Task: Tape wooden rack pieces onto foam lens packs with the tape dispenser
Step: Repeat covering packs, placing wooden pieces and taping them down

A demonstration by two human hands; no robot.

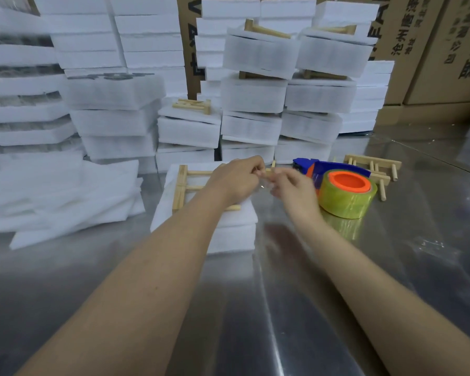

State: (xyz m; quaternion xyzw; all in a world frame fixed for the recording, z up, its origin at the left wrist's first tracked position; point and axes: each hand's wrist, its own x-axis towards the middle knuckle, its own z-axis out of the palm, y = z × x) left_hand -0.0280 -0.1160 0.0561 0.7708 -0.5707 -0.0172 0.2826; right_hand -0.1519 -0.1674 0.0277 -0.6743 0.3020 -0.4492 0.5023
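Observation:
A white foam lens pack lies on the steel table in front of me. A wooden rack piece made of slats and dowels rests on its top. My left hand is curled over the rack's far right part, and its fingertips pinch a dowel end there. My right hand meets it from the right, with fingers bent at the same spot. The blue and orange tape dispenser with its yellowish tape roll sits on the table just right of my right hand, untouched.
Another wooden rack piece lies behind the dispenser. Tall stacks of foam packs, some with racks on top, fill the back. Loose foam sheets lie at the left. Cardboard boxes stand at the back right. The steel table reflects light.

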